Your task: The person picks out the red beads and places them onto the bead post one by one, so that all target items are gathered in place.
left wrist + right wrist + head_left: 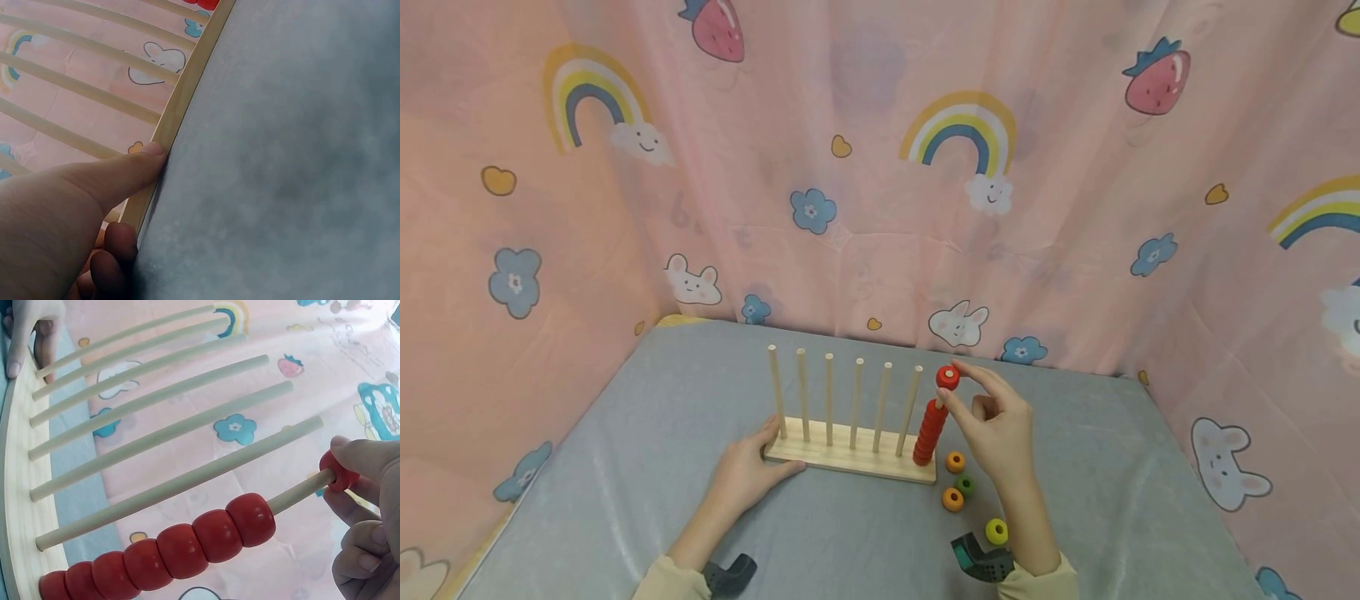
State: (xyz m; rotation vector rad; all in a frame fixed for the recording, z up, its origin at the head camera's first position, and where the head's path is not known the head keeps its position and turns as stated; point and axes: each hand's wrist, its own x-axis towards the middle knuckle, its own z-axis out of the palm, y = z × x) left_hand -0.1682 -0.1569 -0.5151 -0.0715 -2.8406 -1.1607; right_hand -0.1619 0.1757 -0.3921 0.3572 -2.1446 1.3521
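A pale wooden peg rack (865, 463) with several upright pegs stands on the grey cloth. Its left end is gripped by my left hand (742, 474); in the left wrist view the thumb (134, 172) lies along the front edge of the base. Over the tip of the rightmost peg, my right hand (1000, 425) pinches a red bead (947, 377) between thumb and fingertips. The right wrist view shows the peg's end inside this bead's hole. Lower on the same peg sits a stack of red beads (181, 550), with bare peg between stack and pinched bead.
Two orange beads (955, 462), a green bead (966, 485) and a yellow bead (996, 532) lie on the cloth to the right of the rack, near my right forearm. The other pegs (858, 404) carry no beads. A pink patterned curtain (880, 275) hangs behind the table.
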